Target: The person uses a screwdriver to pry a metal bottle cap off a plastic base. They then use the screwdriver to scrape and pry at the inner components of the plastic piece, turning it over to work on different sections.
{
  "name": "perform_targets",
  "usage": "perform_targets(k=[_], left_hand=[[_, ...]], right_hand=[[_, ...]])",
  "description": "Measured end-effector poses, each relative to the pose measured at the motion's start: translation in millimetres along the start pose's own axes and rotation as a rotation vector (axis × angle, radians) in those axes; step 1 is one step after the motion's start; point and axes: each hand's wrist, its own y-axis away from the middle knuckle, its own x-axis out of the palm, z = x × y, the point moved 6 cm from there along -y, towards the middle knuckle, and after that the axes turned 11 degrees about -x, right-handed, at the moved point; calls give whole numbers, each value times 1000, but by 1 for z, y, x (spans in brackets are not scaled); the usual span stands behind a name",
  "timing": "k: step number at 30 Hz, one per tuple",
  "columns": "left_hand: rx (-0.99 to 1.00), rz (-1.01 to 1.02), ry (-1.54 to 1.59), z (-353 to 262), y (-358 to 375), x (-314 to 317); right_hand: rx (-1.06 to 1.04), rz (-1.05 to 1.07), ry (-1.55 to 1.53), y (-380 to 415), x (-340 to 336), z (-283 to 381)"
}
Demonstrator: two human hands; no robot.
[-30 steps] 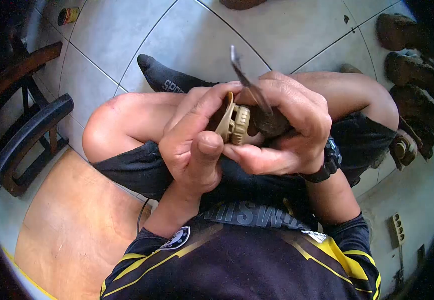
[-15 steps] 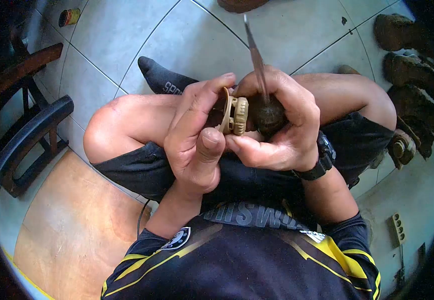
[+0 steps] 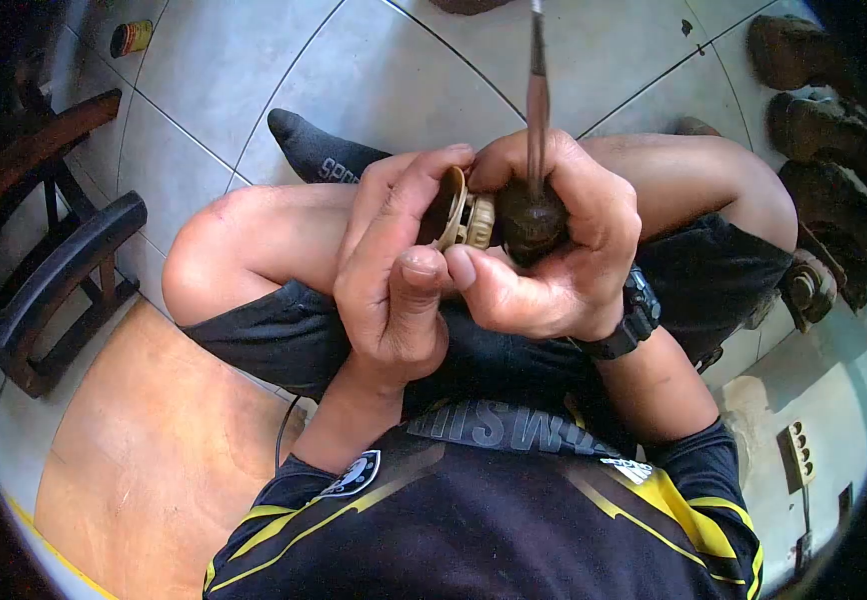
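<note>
Your dark sock [image 3: 304, 140] reads "SPO" before its lettering is hidden. The large grey letters on the dark cloth [image 3: 499, 430] at your waist are upside down, with "MSU" legible; you can't make out the shirt's crest [image 3: 356, 476] or the can's label [image 3: 132, 38].

Floor tiles [image 3: 254, 80]: I record cool light.
Wooden board [image 3: 154, 430]: soft sheen.
Metal shaft [image 3: 538, 95]: I find it blurred.
Edges: black vignetting, bowed lines.
</note>
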Motion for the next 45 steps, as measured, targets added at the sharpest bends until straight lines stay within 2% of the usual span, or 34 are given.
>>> perform_targets(k=[2, 6, 8, 9, 12, 18, 24, 26, 30, 34, 37, 39, 40, 42, 43, 45], left_hand=[[16, -3, 4, 0, 0, -1], [14, 7, 5, 1, -1, 1], [24, -22, -5, -2, -1, 3], [23, -18, -3, -1, -1, 3], [-57, 28, 42, 4, -1, 6], [-188, -16, 107, 12, 2, 3], [-203, -71, 111, 15, 4, 5], [-232, -77, 154, 17, 2, 4], [-160, -51, 75, 13, 6, 5], [-180, -79, 43, 16, 8, 4], [-179, -69, 40, 19, 7, 5], [-162, -41, 161, 20, 7, 6], [-157, -42, 160, 17, 7, 5], [-250, 38, 424, 15, 6, 6], [-250, 38, 422, 16, 6, 6], [-153, 66, 271, 10, 7, 5]], right_hand=[[-21, -88, -16, -2, -2, 2], [0, -74, -22, 1, -2, -1], [-122, -88, 51, 2, -3, 3], [-119, -89, 54, 4, -2, 2], [-143, -108, 101, 6, -2, -1], [-193, -65, 234, 3, -2, 6], [-158, -24, 202, 5, 2, 0], [35, -108, 117, 11, 3, -13], [59, -97, 49, 13, 3, -14], [19, -89, 69, 13, 5, -13], [104, -90, 30, 14, 5, -15], [118, -121, -58, 12, 3, -16], [113, -121, -59, 10, 2, -17], [-42, -72, -35, 3, 0, -11], [-43, -73, -36, 1, -6, -12], [-174, 106, 24, 0, -5, -5]])
